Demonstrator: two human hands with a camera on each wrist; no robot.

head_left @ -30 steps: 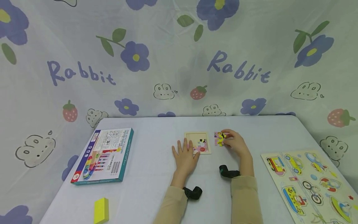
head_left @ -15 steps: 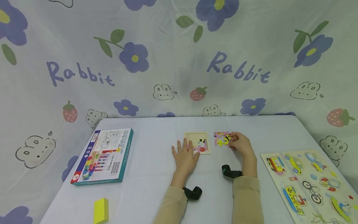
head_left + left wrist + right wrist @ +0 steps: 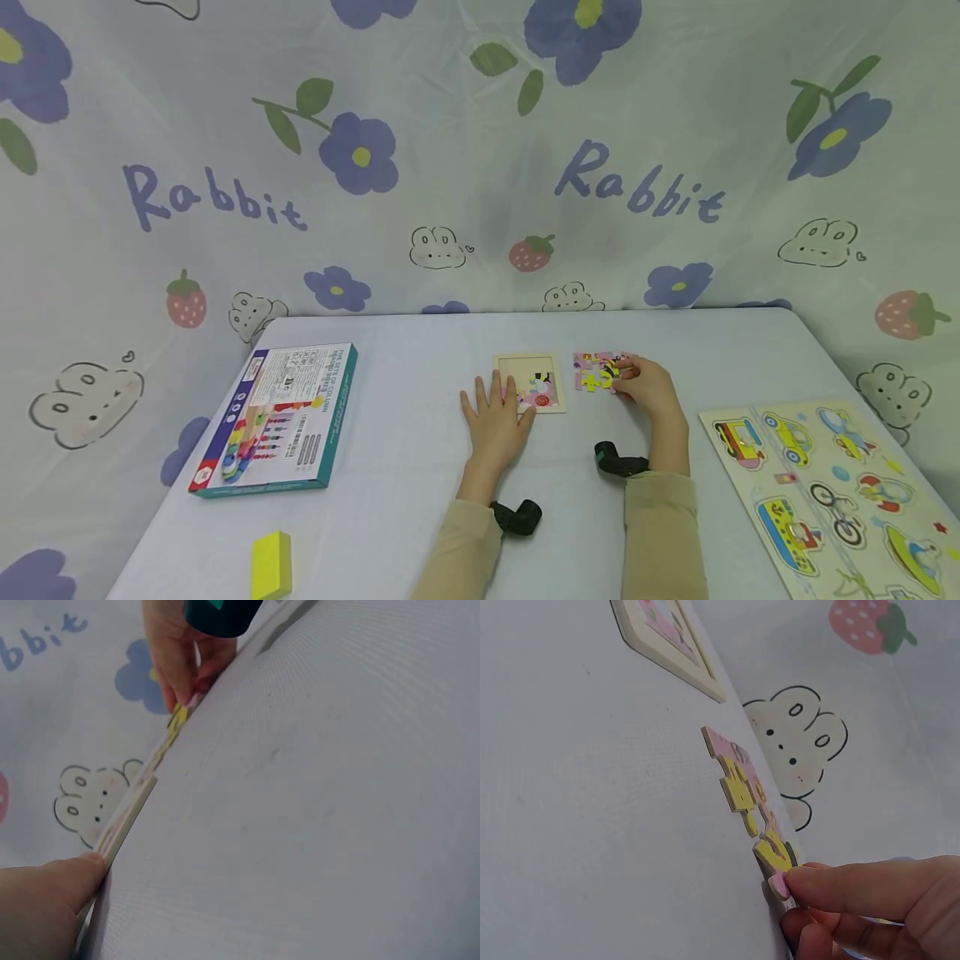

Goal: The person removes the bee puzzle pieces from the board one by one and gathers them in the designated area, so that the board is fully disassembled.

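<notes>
A small wooden frame (image 3: pixel 527 362) with some puzzle pieces in its lower part lies at the table's middle. The left hand (image 3: pixel 496 426) rests spread over its lower left corner; in the left wrist view its thumb (image 3: pixel 78 874) touches the frame's edge. To the right of the frame lies a cluster of pink and yellow pieces (image 3: pixel 592 372), (image 3: pixel 737 786). At the cluster's right side the right hand (image 3: pixel 649 388) pinches a yellow and pink piece (image 3: pixel 777 855) between thumb and fingers, its near edge raised off the table in the right wrist view.
A boxed toy set (image 3: pixel 272 417) lies on the left, with a yellow block (image 3: pixel 272 565) in front of it. A large board with vehicle pictures (image 3: pixel 832 492) lies at the right. Behind the table (image 3: pixel 405 367) hangs a printed cloth.
The right hand has moved a little to the right, uncovering more of the pink and yellow pieces. The left hand has stayed on the frame.
</notes>
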